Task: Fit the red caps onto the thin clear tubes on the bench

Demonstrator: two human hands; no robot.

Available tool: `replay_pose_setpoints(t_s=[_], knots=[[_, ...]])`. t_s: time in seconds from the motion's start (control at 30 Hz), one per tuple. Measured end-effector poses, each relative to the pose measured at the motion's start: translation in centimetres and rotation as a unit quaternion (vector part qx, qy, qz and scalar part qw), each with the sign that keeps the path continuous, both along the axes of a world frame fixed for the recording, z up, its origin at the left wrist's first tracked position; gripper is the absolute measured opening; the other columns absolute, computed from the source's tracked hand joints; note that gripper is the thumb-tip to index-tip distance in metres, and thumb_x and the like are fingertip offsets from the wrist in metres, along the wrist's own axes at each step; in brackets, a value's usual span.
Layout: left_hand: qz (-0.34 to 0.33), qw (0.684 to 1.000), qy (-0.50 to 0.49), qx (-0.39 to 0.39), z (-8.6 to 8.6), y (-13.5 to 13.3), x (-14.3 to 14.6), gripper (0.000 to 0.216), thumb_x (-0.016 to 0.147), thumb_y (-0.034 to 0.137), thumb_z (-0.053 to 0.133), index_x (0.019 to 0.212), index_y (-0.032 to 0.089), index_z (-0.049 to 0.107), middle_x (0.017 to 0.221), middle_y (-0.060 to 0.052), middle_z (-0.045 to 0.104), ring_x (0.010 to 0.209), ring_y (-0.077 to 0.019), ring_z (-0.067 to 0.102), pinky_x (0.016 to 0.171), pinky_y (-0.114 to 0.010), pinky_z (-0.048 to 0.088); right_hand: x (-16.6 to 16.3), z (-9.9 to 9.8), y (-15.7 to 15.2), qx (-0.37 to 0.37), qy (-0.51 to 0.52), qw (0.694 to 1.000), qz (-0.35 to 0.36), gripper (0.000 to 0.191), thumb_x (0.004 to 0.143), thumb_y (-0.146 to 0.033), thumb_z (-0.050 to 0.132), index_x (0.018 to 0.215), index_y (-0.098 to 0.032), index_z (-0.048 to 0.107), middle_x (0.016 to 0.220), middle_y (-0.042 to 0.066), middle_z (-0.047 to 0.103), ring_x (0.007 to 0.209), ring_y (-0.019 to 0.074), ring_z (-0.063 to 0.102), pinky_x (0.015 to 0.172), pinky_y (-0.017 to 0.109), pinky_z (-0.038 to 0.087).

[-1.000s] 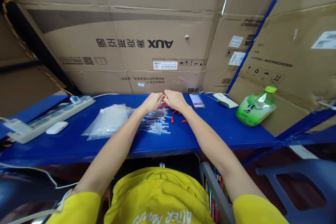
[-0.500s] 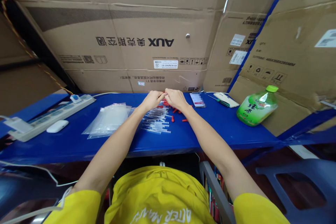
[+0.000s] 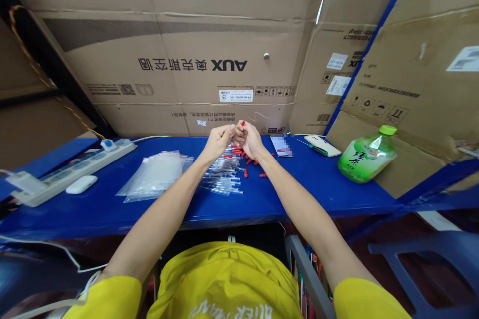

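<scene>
My left hand [image 3: 218, 140] and my right hand [image 3: 248, 138] are raised together just above the blue bench [image 3: 307, 184], fingers curled and touching each other. A small red cap [image 3: 243, 123] sticks up from the fingertips of my right hand. What my left hand pinches is hidden, possibly a clear tube. Below the hands lies a pile of clear thin tubes [image 3: 222, 175]. Several loose red caps [image 3: 249, 160] are scattered beside the pile.
Clear plastic bags [image 3: 155, 174] lie left of the tubes. A white power strip [image 3: 71, 170] and a white case [image 3: 81, 184] sit at far left. A phone [image 3: 281, 145], a screwdriver [image 3: 314, 146] and a green bottle [image 3: 367, 154] lie to the right. Cardboard boxes [image 3: 209, 60] wall the back.
Both hands have lifted off the bench surface, still joined, and a red cap now shows above my right fingertips.
</scene>
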State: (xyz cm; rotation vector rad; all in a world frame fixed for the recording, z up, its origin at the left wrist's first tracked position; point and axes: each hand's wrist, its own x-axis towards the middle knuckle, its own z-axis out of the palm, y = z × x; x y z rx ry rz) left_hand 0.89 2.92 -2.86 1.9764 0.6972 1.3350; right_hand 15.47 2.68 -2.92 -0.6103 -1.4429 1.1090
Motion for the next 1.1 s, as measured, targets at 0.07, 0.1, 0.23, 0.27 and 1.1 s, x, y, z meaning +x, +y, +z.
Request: replay_pose_setpoints(t_s=[0.07, 0.1, 0.23, 0.27, 1.1], knots=[[0.012, 1.0, -0.017, -0.018, 0.0, -0.2, 0.4, 0.06, 0.099, 0.074, 0.043, 0.07, 0.022, 0.039, 0.056, 0.006, 0.029, 0.048, -0.0086, 0.023, 0.049, -0.027, 0.023, 0.7, 0.3, 0.3, -0.004, 0.006, 0.999, -0.034, 0.026, 0.098, -0.045, 0.041, 0.081, -0.027, 0.036, 0.067, -0.007, 0.028, 0.051, 0.0118, 0.027, 0.054, 0.024, 0.04], [0.028, 1.0, -0.006, -0.013, 0.0, -0.3, 0.4, 0.059, 0.1, 0.072, 0.041, 0.07, 0.022, 0.039, 0.056, 0.006, 0.031, 0.048, -0.0089, 0.025, 0.05, -0.027, 0.025, 1.3, 0.3, 0.6, -0.002, -0.016, 0.998, -0.057, 0.024, 0.099, -0.045, 0.041, 0.083, -0.027, 0.04, 0.067, -0.007, 0.031, 0.051, 0.0118, 0.028, 0.054, 0.024, 0.04], [0.12, 0.972, 0.177, 0.092, 0.2, -0.1, -0.9, 0.051, 0.105, 0.06, 0.04, 0.081, 0.019, 0.06, 0.064, 0.0, 0.055, 0.059, -0.0136, 0.046, 0.062, -0.027, 0.035, 4.2, -0.4, 1.4, 0.065, -0.247, 0.948, -0.19, 0.023, 0.1, -0.041, 0.041, 0.105, -0.025, 0.057, 0.072, -0.003, 0.053, 0.063, 0.0155, 0.05, 0.068, 0.026, 0.045], [0.137, 0.954, 0.238, 0.117, 0.2, 0.0, -1.4, 0.048, 0.104, 0.057, 0.043, 0.086, 0.019, 0.065, 0.068, -0.002, 0.061, 0.063, -0.0151, 0.051, 0.064, -0.027, 0.035, 4.8, -0.6, 1.5, 0.09, -0.317, 0.918, -0.221, 0.024, 0.099, -0.038, 0.044, 0.112, -0.025, 0.059, 0.077, -0.002, 0.059, 0.07, 0.0173, 0.055, 0.073, 0.028, 0.045], [0.039, 0.915, 0.394, 0.076, -1.8, 3.7, -5.2, 0.02, 0.081, 0.035, 0.071, 0.093, 0.022, 0.079, 0.093, -0.004, 0.08, 0.079, -0.0183, 0.069, 0.073, -0.025, 0.045, 7.1, -0.8, 1.9, 0.049, -0.612, 0.753, -0.235, 0.03, 0.099, -0.045, 0.058, 0.101, -0.023, 0.078, 0.095, 0.008, 0.079, 0.089, 0.0229, 0.071, 0.076, 0.028, 0.044]])
